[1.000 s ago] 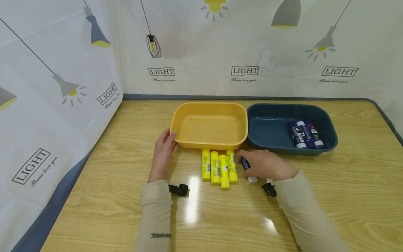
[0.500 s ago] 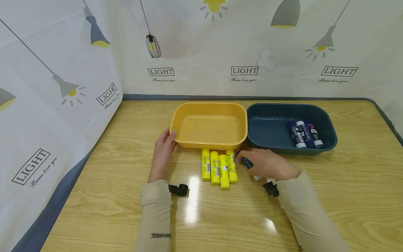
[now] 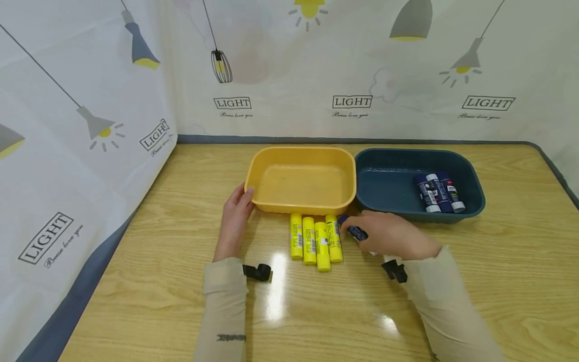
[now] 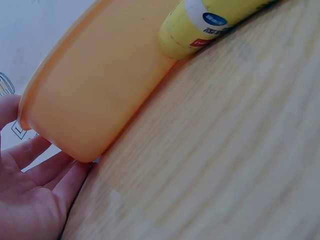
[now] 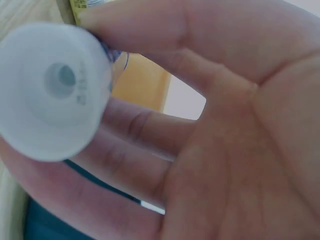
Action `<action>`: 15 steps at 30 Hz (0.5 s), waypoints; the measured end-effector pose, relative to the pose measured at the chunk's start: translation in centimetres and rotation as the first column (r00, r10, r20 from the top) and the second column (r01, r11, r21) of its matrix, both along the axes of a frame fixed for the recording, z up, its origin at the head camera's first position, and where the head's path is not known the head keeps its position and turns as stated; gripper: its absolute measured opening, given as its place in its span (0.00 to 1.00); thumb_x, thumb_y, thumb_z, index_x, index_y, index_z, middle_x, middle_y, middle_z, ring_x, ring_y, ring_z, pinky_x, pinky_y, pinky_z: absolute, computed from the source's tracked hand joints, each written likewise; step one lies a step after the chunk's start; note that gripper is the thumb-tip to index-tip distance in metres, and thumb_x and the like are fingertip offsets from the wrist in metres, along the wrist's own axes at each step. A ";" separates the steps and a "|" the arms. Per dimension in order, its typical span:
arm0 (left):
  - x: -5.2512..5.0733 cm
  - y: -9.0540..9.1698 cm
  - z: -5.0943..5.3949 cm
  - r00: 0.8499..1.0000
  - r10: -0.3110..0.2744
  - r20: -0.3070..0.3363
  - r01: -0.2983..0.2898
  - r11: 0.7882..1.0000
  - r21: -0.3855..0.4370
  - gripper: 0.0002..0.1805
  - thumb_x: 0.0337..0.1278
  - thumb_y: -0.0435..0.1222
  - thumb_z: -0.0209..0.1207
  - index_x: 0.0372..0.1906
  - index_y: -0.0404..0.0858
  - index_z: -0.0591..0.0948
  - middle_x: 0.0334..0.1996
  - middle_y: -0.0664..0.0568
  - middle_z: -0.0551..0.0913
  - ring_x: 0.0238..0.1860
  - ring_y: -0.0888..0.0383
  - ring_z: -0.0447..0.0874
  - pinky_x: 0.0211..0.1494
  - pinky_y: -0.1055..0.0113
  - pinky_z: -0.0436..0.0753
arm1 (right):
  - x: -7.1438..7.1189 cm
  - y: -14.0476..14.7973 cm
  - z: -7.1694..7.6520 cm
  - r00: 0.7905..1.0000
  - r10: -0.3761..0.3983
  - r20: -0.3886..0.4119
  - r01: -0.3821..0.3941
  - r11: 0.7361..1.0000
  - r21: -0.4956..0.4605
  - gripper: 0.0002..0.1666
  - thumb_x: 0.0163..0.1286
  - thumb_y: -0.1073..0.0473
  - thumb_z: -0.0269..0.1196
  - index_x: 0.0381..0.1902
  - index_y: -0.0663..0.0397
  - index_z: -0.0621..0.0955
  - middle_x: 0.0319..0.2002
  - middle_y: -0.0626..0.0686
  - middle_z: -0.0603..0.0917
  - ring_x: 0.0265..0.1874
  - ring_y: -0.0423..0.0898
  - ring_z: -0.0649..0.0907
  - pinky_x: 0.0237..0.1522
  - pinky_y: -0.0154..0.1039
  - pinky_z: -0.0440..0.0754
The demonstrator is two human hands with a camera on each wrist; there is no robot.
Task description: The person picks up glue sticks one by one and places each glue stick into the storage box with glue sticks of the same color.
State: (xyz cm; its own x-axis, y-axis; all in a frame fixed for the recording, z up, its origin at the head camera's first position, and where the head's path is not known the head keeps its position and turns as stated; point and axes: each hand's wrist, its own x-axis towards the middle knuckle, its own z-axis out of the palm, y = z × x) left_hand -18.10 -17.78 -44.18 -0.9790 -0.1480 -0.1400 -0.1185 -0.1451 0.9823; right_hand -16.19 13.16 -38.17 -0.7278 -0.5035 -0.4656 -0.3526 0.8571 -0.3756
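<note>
The left hand (image 3: 234,221) holds the near-left corner of the yellow bin (image 3: 300,208), thumb at the rim and fingers against the outer wall in the left wrist view. Between thumb and fingers, the right hand (image 3: 391,235) grips a dark blue glue stick (image 3: 357,232), tilted, in front of where the two bins meet. Its white end (image 5: 52,90) faces the camera in the right wrist view. Just left of it, several yellow glue sticks (image 3: 322,246) lie side by side on the table, near the yellow bin's front wall.
A dark blue bin (image 3: 384,193) stands against the yellow bin's right side, with several dark blue glue sticks (image 3: 438,193) at its right end. A printed cloth (image 3: 289,65) hangs behind and at the left of the wooden table (image 3: 316,322).
The right hand has shifted slightly right, and the dark blue glue stick has turned to lie more slanted, its white end moving right. The left hand and bins stay in place.
</note>
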 end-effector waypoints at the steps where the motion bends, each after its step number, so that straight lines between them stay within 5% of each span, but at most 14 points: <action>1: 0.0 0.0 0.0 1.000 0.001 0.003 -0.001 1.000 -0.002 0.28 0.62 0.45 0.50 0.64 0.39 0.63 0.62 0.49 0.63 0.61 0.54 0.62 0.61 0.66 0.66 | 0.0 0.0 0.1 1.000 0.006 -0.006 -0.006 1.000 -0.007 0.25 0.57 0.61 0.61 0.53 0.36 0.74 0.38 0.44 0.73 0.28 0.42 0.72 0.28 0.35 0.74; 15: 0.0 0.0 0.1 1.000 -0.004 0.006 0.004 1.000 -0.006 0.30 0.59 0.48 0.52 0.64 0.40 0.63 0.62 0.49 0.62 0.61 0.55 0.63 0.61 0.65 0.66 | 0.3 0.5 1.2 1.000 -0.011 -0.013 0.010 0.999 -0.033 0.26 0.58 0.58 0.61 0.56 0.38 0.72 0.38 0.47 0.73 0.26 0.43 0.73 0.25 0.35 0.72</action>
State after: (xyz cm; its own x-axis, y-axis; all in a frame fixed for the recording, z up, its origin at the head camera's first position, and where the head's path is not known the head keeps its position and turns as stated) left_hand -18.12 -17.78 -44.13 -0.9788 -0.1447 -0.1451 -0.1250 -0.1390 0.9824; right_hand -15.85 13.67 -37.00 -0.7388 -0.5109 -0.4395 -0.3487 0.8478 -0.3995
